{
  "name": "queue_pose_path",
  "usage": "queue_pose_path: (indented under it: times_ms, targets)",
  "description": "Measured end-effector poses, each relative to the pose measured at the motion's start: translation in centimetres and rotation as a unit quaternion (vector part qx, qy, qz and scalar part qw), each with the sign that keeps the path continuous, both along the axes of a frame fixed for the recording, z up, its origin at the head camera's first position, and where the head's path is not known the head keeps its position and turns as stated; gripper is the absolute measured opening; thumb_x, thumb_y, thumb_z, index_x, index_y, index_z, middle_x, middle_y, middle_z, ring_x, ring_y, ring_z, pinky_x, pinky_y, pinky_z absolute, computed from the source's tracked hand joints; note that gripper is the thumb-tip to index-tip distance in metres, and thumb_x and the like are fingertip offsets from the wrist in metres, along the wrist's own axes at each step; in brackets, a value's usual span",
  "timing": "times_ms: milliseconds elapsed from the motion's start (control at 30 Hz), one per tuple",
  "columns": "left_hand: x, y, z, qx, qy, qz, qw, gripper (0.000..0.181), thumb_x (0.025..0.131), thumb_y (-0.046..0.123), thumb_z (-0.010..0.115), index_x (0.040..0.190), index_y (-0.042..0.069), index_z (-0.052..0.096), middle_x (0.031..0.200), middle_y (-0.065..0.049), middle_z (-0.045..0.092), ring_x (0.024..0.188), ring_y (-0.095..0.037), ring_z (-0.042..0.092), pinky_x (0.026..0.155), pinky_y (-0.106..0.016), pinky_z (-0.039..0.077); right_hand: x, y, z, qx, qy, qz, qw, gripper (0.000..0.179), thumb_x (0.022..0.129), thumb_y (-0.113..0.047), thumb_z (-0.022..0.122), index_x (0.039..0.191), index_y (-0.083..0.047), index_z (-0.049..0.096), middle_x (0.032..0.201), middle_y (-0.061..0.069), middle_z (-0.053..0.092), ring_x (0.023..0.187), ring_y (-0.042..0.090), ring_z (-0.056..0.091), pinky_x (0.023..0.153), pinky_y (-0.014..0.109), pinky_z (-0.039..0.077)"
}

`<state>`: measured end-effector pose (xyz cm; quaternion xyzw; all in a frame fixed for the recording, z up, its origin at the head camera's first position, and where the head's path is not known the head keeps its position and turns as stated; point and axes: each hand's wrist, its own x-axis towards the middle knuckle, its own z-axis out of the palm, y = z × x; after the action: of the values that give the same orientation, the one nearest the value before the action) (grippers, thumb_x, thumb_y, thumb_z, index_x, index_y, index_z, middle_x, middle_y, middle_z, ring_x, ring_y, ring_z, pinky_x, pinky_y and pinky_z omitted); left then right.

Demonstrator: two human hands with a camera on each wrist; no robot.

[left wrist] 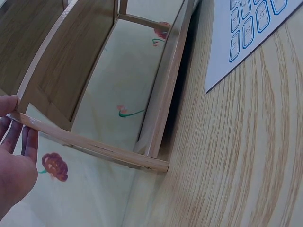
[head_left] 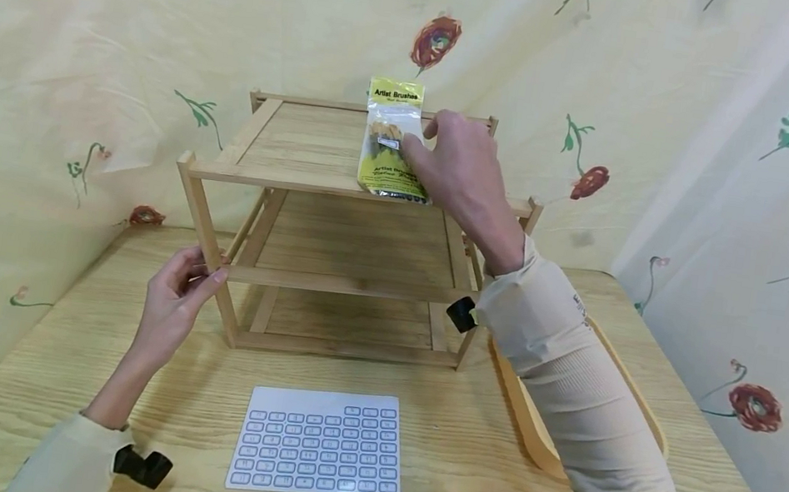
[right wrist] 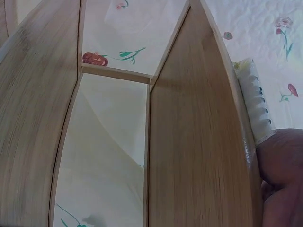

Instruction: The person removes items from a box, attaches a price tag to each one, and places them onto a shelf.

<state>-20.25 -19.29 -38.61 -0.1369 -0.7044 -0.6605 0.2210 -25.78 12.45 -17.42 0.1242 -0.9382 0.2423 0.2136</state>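
A three-tier wooden shelf rack (head_left: 311, 142) stands on the table. On its top tier, at the front edge, is a yellow and clear packet of artist brushes (head_left: 396, 169). My right hand (head_left: 465, 163) pinches the packet's right side, thumb over its front. The right wrist view catches the packet's ribbed side (right wrist: 253, 99) on the top board, beside the hand (right wrist: 284, 161). Low on the left, my left hand (head_left: 173, 299) holds the rack's front left post, thumb in front, level with the middle tier. In the left wrist view, fingers (left wrist: 31, 142) touch that post (left wrist: 94, 146).
A white sheet (head_left: 319, 441) printed with rows of small boxes lies on the table (head_left: 466, 491) before the rack. Partly behind my right forearm is a yellow tray (head_left: 529, 420). Floral cloth (head_left: 321, 17) hangs behind the rack and along both sides.
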Motion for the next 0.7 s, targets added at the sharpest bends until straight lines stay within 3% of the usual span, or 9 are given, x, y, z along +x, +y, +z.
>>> queue_pose_path:
  times_ms: [167, 267, 367, 567, 700]
  targets:
    - [0.0, 0.0, 0.0, -0.009, 0.003, 0.003, 1.0000, 0.031, 0.100, -0.006, 0.061, 0.128, -0.016, 0.054, 0.108, 0.006, 0.069, 0.096, -0.012, 0.062, 0.081, -0.016, 0.051, 0.4, 0.1, 0.1, -0.018, 0.010, 0.004, 0.9998, 0.035, 0.104, -0.025, 0.057, 0.121, 0.004, 0.068, 0.085, 0.010, 0.066, 0.051, 0.013, 0.043, 0.044, 0.021, 0.030]
    - [0.0, 0.0, 0.0, -0.007, 0.006, 0.002, 1.0000, 0.030, 0.100, -0.009, 0.059, 0.128, -0.017, 0.054, 0.108, 0.006, 0.069, 0.097, -0.010, 0.061, 0.082, -0.016, 0.051, 0.7, 0.3, 0.0, -0.018, 0.025, 0.008, 0.9995, 0.033, 0.105, -0.025, 0.057, 0.119, 0.003, 0.068, 0.073, 0.008, 0.060, 0.049, 0.013, 0.041, 0.044, 0.022, 0.029]
    - [-0.1, 0.0, -0.1, -0.001, 0.007, 0.001, 1.0000, 0.030, 0.099, -0.010, 0.059, 0.128, -0.017, 0.054, 0.109, 0.005, 0.070, 0.097, -0.009, 0.061, 0.082, -0.016, 0.051, 1.0, 0.6, -0.1, -0.023, 0.042, 0.015, 0.9988, 0.032, 0.105, -0.024, 0.057, 0.117, 0.003, 0.069, 0.069, 0.007, 0.055, 0.052, 0.015, 0.043, 0.049, 0.025, 0.033]
    - [-0.1, 0.0, -0.1, 0.011, 0.003, -0.004, 0.9999, 0.030, 0.100, -0.006, 0.062, 0.128, -0.015, 0.055, 0.109, 0.004, 0.071, 0.098, -0.012, 0.062, 0.083, -0.017, 0.052, 1.7, 1.1, -0.6, -0.045, 0.071, 0.038, 0.9958, 0.031, 0.104, -0.022, 0.057, 0.116, 0.004, 0.068, 0.084, 0.013, 0.064, 0.066, 0.024, 0.055, 0.062, 0.031, 0.042]
    - [0.0, 0.0, 0.0, 0.016, 0.001, -0.008, 0.9998, 0.032, 0.100, -0.005, 0.063, 0.129, -0.016, 0.054, 0.110, 0.002, 0.071, 0.098, -0.014, 0.062, 0.083, -0.017, 0.051, 2.4, 1.5, -0.8, -0.053, 0.109, 0.056, 0.9910, 0.027, 0.104, -0.019, 0.059, 0.110, 0.005, 0.070, 0.073, 0.012, 0.061, 0.060, 0.024, 0.053, 0.061, 0.031, 0.041]
